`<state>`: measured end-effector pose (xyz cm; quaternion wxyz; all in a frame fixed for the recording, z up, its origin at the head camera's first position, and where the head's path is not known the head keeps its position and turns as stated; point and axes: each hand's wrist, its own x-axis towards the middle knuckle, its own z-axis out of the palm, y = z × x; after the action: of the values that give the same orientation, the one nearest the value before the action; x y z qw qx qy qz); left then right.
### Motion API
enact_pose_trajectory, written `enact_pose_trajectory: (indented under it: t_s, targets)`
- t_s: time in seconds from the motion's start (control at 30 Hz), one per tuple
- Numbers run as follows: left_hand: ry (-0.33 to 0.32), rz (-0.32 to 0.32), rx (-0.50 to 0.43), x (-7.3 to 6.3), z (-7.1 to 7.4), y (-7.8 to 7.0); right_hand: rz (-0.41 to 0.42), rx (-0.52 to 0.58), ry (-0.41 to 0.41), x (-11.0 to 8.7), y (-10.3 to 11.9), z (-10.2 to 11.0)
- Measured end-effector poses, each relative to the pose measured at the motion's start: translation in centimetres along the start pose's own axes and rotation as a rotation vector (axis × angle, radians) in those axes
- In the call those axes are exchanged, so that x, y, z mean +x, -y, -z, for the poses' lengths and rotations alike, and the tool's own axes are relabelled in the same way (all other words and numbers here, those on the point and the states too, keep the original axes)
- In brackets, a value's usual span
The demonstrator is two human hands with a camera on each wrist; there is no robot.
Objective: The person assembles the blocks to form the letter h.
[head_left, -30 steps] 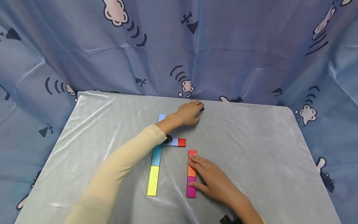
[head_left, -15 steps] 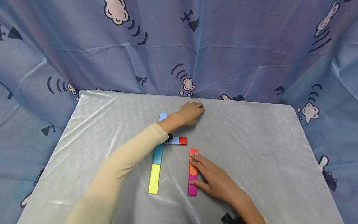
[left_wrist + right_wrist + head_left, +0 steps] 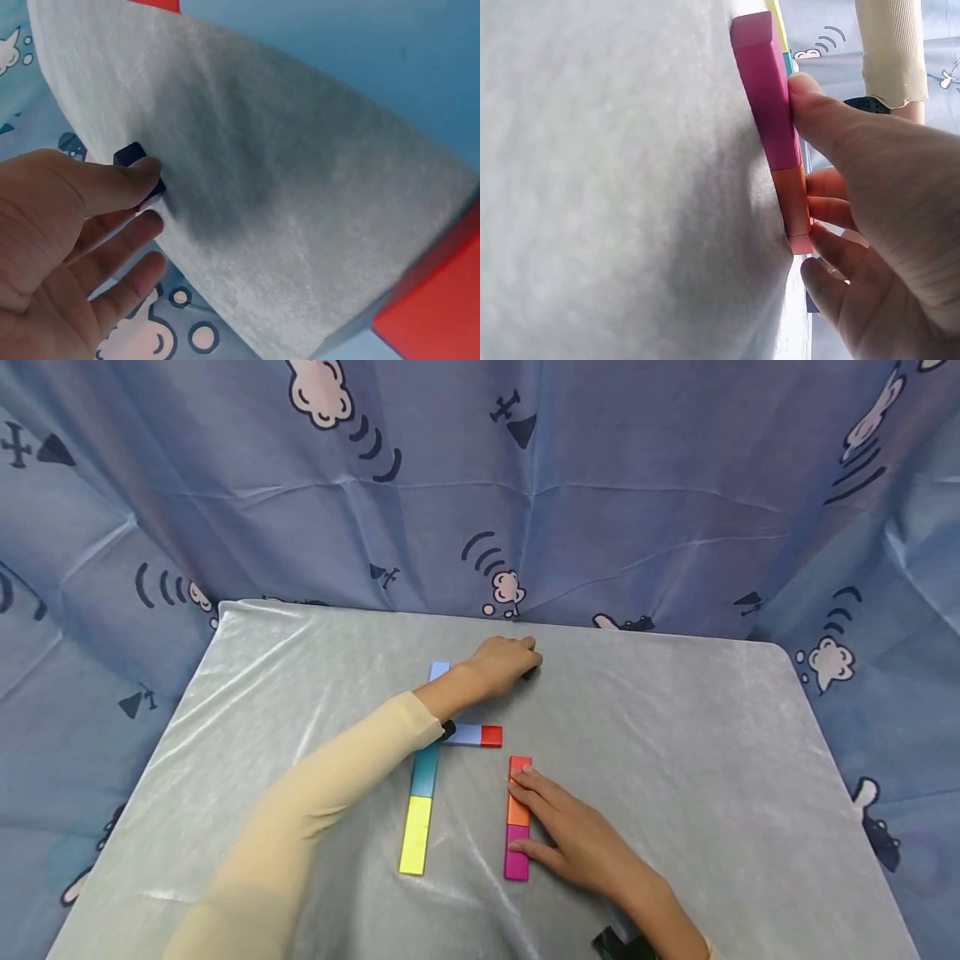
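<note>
At the far part of the cloth, my left hand (image 3: 501,665) pinches a small dark purple block (image 3: 129,154) between thumb and fingers; in the head view little of it shows. My right hand (image 3: 573,835) rests on a short column with its fingers and thumb fairly straight. That column has a red block (image 3: 520,765), an orange block (image 3: 518,812) and a magenta block (image 3: 517,853), end to end. Left of it runs a longer line with a yellow block (image 3: 416,835), a teal block (image 3: 424,774) and a light blue block (image 3: 439,670), partly hidden by my left forearm.
A crosswise light blue block (image 3: 467,735) with a red block (image 3: 491,737) at its right end lies beside the longer line. Pale grey cloth (image 3: 697,760) covers the table. A blue patterned curtain (image 3: 637,510) hangs behind and at both sides.
My left hand has turned and drawn slightly nearer and left; the dark block, earlier at its far right fingertips, shows under its near side. The right hand keeps its place on the column.
</note>
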<state>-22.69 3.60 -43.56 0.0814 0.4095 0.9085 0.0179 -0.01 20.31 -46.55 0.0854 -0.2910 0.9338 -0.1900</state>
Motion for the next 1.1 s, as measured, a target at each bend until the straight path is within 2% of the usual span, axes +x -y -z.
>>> enact_pose_trajectory:
  t_s: [0.3, 0.57, 0.83, 1.1]
  targets:
    - [-0.009, -0.007, -0.057, 0.2, 0.1, -0.5, 0.009, -0.005, -0.028, -0.2, -0.1, 0.3]
    - [0.008, -0.012, -0.057, -0.3, -0.1, -0.2, 0.018, 0.001, -0.033, 0.1, -0.1, 0.0]
    - [0.025, -0.060, -0.115, -1.9, -0.1, -0.5, 0.029, 0.007, -0.036, 0.2, 0.0, -0.2]
    - [0.048, -0.140, -0.119, -3.6, -0.2, -1.6, 0.039, 0.015, -0.051, 0.1, -0.2, -0.5]
